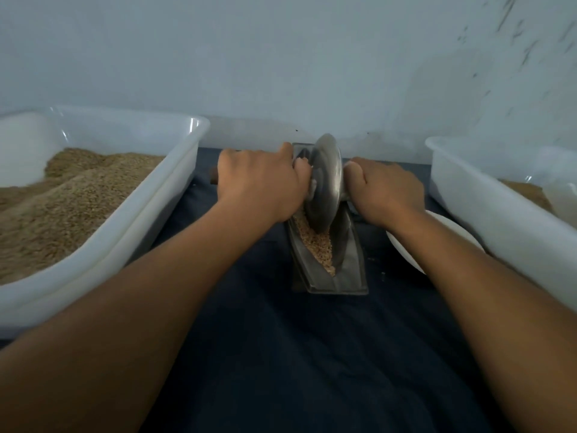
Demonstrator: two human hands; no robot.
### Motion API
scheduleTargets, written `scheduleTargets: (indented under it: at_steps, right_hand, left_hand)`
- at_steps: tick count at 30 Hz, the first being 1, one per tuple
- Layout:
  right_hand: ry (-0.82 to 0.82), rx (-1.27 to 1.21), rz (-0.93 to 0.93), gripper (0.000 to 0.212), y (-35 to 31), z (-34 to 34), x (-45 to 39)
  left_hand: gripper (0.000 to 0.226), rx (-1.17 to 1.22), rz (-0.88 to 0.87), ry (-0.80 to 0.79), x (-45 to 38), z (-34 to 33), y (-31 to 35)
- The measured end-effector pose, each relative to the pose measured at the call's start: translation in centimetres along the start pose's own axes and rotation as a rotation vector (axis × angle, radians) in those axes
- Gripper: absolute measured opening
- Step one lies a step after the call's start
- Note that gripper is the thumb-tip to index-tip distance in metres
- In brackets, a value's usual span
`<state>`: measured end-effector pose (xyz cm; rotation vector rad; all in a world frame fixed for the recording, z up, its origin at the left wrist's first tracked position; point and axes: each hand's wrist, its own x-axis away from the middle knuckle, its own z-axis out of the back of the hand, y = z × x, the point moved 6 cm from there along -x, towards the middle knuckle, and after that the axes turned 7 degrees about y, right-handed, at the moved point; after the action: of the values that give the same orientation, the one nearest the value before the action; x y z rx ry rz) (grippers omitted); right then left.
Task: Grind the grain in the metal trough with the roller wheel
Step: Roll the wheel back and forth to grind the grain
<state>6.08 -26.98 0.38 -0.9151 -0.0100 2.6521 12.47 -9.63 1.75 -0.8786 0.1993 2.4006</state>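
A dark blue cloth (281, 354) is spread over the worktop and fills the lower half of the frame, with a pale wall (281, 57) behind it. At the left edge a large white plastic tub (150, 220) is seen, heaped with brown grain. A second white tub (487, 195) stands at the right edge, with some grain in it and a white plate (402, 248) partly tucked under its near side.

At the centre of the frame the metal trough (346, 267) is set lengthwise on the cloth, its near end pointing toward the viewer. Crushed grain (318, 242) is gathered along the trough's channel. The roller wheel (327, 182) is stood on edge in the far half of the trough, tilted slightly to the right.

The left hand (259, 185) is closed round the wheel's axle handle on the left side, its fingers curled tight; a dark stub of handle (214, 176) is seen beyond its knuckles. The right hand (387, 192) is wrapped round the handle on the right side, though that grip is probably hidden in part by the wheel.
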Motion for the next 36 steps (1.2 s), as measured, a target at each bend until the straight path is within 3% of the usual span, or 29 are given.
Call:
scheduleTargets:
  at_steps: [10,17,36]
  right_hand:
    - [0.132,0.038,0.068,0.048,-1.3,2.1,3.1]
    - [0.166,0.035,-0.004,0.038,-1.8,3.6,5.1]
    - [0.044,0.092,0.003,0.046,-1.9,3.8,5.3]
  left_hand:
    - [0.035,0.014,-0.037,0.062,2.0,1.4,0.2]
    - [0.05,0.103,-0.076,0.061,2.1,1.6,0.2]
    - [0.05,0.196,-0.113,0.013,0.7,0.7,-0.1]
